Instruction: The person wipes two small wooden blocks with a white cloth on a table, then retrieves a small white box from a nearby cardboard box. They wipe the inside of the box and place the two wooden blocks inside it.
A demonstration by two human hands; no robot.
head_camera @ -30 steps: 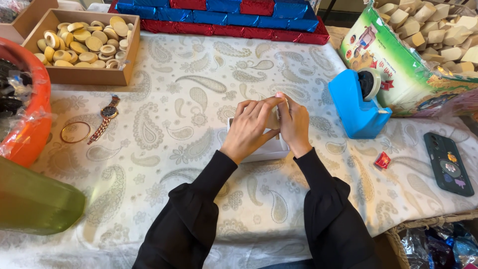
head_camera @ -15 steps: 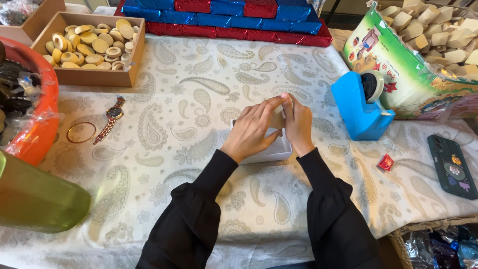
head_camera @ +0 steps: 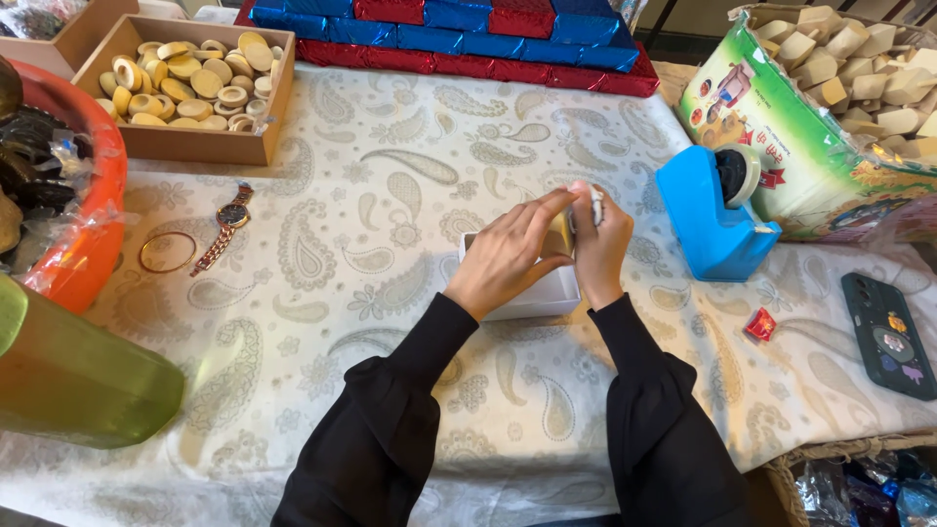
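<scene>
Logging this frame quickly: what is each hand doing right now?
Left hand: closed on a small tan block over the white box.
Right hand: pinching the same block from the other side.

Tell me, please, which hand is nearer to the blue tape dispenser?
The right hand. It lies just left of the blue tape dispenser, apart from it; the left hand sits farther off, beyond the right one, over the white box.

Both hands, left hand (head_camera: 508,256) and right hand (head_camera: 597,244), pinch a small tan piece (head_camera: 559,234) over a white box (head_camera: 532,296).
</scene>
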